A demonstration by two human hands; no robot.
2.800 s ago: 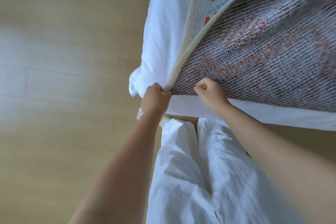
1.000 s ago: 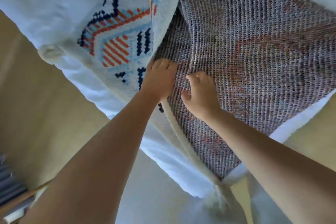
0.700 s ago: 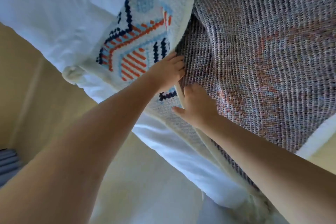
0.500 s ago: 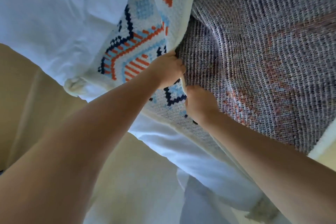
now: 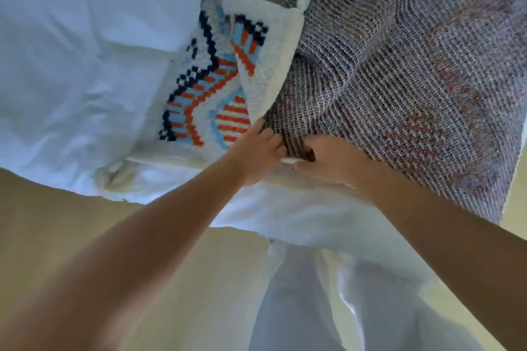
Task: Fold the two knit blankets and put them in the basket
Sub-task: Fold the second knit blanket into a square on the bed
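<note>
Folding step: left hand [image 5: 258, 151] and right hand [image 5: 328, 161], grip closed on the patterned knit blanket [image 5: 399, 65] edge on the bed [image 5: 71, 65]; next, align corners.

Knit blanket [image 5: 399, 71] on white bed: patterned corner folded back, grey reverse up.

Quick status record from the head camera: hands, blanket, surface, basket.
left hand: gripping the blanket edge
right hand: gripping the same edge, close beside the left
blanket: knit, patterned face partly showing, grey reverse up, a corner turned over
surface: white bedding
tassel: at the near left corner
basket: not in view
</note>
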